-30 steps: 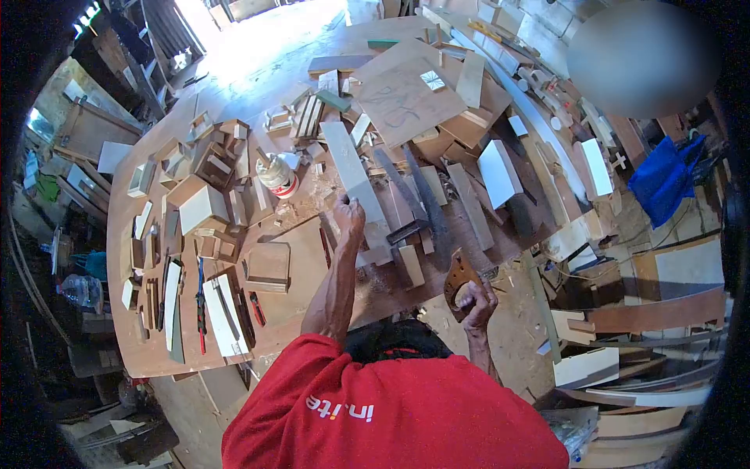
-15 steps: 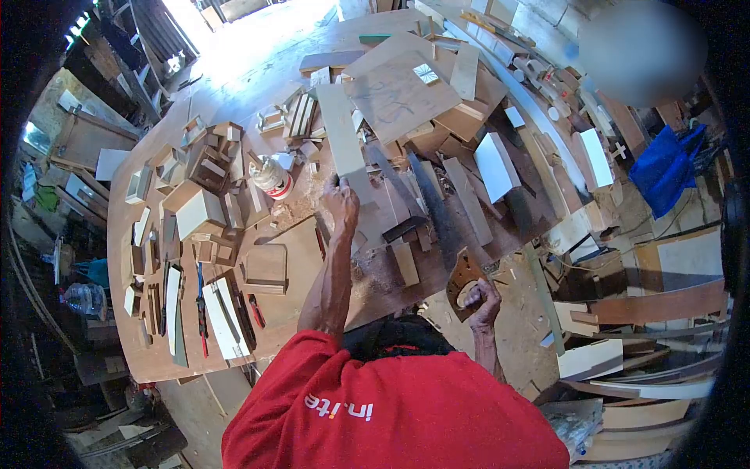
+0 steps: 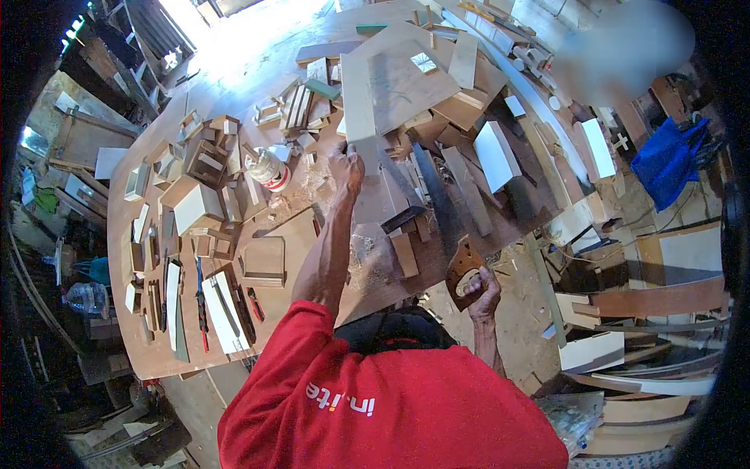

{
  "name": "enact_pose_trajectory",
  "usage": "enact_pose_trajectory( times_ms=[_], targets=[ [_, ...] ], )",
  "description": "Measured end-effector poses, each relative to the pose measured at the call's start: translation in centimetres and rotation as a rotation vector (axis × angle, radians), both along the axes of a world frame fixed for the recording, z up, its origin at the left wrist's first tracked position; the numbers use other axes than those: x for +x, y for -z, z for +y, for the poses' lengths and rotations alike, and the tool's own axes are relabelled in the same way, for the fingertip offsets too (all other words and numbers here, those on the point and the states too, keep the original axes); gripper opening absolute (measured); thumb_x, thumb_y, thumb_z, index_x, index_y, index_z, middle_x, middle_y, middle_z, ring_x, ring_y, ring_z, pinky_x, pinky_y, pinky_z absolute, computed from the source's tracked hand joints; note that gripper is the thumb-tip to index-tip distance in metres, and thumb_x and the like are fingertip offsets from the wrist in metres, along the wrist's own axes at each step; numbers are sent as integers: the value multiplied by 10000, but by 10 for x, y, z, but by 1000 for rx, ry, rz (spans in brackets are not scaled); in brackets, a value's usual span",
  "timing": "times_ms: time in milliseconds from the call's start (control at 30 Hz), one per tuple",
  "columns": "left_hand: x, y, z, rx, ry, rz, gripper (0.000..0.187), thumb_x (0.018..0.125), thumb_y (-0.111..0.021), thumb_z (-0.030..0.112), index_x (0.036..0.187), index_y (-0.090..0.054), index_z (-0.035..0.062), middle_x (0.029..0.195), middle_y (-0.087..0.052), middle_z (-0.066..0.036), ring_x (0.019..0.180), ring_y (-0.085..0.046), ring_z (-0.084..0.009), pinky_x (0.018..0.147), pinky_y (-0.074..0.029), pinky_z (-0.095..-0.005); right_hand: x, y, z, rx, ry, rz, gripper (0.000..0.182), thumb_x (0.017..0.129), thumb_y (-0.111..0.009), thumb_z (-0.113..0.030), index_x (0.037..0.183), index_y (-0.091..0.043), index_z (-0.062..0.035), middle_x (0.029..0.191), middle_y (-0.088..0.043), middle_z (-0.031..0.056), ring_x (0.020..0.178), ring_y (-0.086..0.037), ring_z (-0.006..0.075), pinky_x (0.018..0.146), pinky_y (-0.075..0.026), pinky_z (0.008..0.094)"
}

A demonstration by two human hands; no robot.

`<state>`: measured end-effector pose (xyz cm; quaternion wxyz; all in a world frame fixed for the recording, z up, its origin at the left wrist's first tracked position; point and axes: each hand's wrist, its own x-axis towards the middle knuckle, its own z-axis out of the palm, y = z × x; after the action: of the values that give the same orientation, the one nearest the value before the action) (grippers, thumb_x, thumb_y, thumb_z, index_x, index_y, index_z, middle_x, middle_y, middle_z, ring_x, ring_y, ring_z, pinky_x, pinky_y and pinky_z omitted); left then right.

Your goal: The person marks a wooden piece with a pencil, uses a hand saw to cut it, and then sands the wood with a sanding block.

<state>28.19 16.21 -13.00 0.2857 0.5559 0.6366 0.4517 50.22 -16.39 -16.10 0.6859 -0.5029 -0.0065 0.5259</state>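
My right hand (image 3: 480,294) is wrapped round the wooden handle of a handsaw (image 3: 463,258) at the table's near edge. The saw's dark blade stretches forward over the tabletop among offcuts. Farther forward, my left hand (image 3: 346,166) is closed on the near end of a long, pale wooden board (image 3: 357,94). That board points away from me and lies partly over a larger flat panel (image 3: 402,82). Sawdust and small chips are scattered beside my left hand.
A white tub (image 3: 269,170) stands left of my left hand. Small wooden boxes (image 3: 199,209) crowd the table's left side, with pliers-like red-handled tools (image 3: 255,305) nearer me. A white-faced block (image 3: 497,156) lies right. Planks are stacked beyond the table, beside a blue bag (image 3: 668,164).
My left hand has moved forward, and the pale board has shifted forward and to the right with it. A greenish strip left of the board now shows. My right hand still holds the handsaw.
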Motion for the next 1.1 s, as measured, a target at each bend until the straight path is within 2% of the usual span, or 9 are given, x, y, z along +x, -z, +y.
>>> enact_pose_trajectory(
  times_ms=[367, 467, 533, 633, 733, 900, 967, 1033, 1100],
  targets=[
    [19, 5, -49, -82, 117, -258, 249, 868, -482, 68, 972, -669, -60, 852, -686, -165, 787, -637, -224, 745, -492, -353, 16, 21, -8, -3, -24, 60, 220, 902, -573, -293, 768, -493, -138, 581, -419, -25, 510, -434, 126, 494, -383, 303],
    [40, 51, -61, 197, 66, -227, 256, 870, -538, 124, 1013, -621, -72, 676, -638, -151, 643, -605, -219, 623, -493, -389, 19, 26, -22, -10, -30, 72, 216, 906, -563, -293, 777, -500, -132, 579, -411, -27, 508, -425, 126, 495, -381, 305],
    [50, 78, -61, 57, 7, -257, 233, 869, -538, 108, 1002, -615, -68, 690, -635, -154, 659, -603, -220, 633, -491, -381, 12, 13, -23, -80, 66, -4, 344, 923, -541, -307, 636, -428, -156, 535, -354, -48, 455, -334, 98, 445, -282, 273],
    [63, 86, -63, -81, -113, -278, 217, 857, -544, 104, 973, -625, -60, 806, -648, -211, 744, -613, -279, 693, -491, -408, 13, 13, -31, -28, 97, -58, 325, 924, -537, -298, 652, -438, -151, 544, -366, -48, 460, -340, 98, 447, -294, 274],
    [60, 62, -77, -28, 38, 81, 253, 806, -582, 154, 957, -667, -31, 852, -617, -269, 834, -587, -386, 737, -481, -487, 11, -2, -26, -66, 95, -165, 293, 930, -526, -293, 686, -455, -147, 562, -385, -43, 485, -365, 97, 467, -317, 272],
    [30, 52, -75, -78, 163, 301, 270, 806, -593, 169, 1021, -633, 10, 893, -622, -247, 911, -573, -381, 765, -484, -457, 16, -1, -12, -29, 37, -153, 264, 937, -519, -292, 724, -465, -146, 569, -392, -39, 508, -384, 95, 486, -334, 272],
    [5, 43, -76, -117, 190, 421, 293, 806, -601, 178, 1055, -612, 23, 913, -627, -242, 939, -572, -379, 769, -488, -456, 20, 5, -4, 24, 34, -46, 193, 901, -545, -271, 866, -576, -84, 576, -416, -27, 493, -405, 111, 470, -375, 281],
    [-23, 29, -77, -204, 346, 549, 341, 783, -579, 150, 1109, -626, 62, 1076, -581, -201, 1038, -549, -385, 877, -465, -465, 20, 10, 4, -14, 60, -32, 284, 894, -567, -302, 686, -462, -139, 577, -412, -25, 518, -411, 115, 501, -369, 286],
    [-29, 18, -96, -117, 307, 656, 379, 777, -580, 142, 1145, -598, 56, 1044, -594, -201, 993, -570, -385, 843, -482, -458, 25, 23, 9, 13, 14, -52, 282, 894, -568, -306, 692, -470, -136, 579, -409, -26, 521, -410, 119, 510, -368, 299]
  ],
)
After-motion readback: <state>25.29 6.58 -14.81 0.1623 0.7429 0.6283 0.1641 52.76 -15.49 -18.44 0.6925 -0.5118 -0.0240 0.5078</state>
